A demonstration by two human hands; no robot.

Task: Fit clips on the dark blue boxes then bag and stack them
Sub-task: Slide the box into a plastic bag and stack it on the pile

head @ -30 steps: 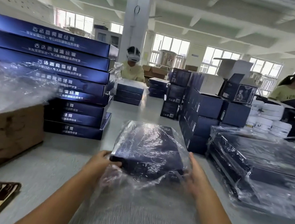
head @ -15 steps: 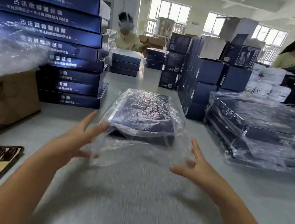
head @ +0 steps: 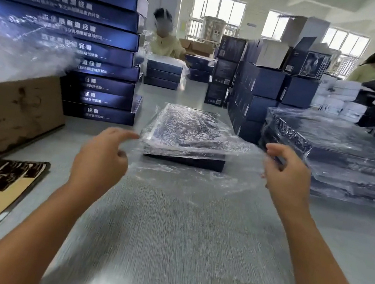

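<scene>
Half-hidden box [head: 186,136] under crinkled plastic [head: 191,176]

Both hands [head: 101,154] [head: 287,172] forward, fingers loose

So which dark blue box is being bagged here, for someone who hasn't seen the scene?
Start at the grey table. Between the left hand and right hand lies the bagged box. Unlike the stacks around it, it lies alone, flat, with loose clear plastic spilling toward the person.
</scene>
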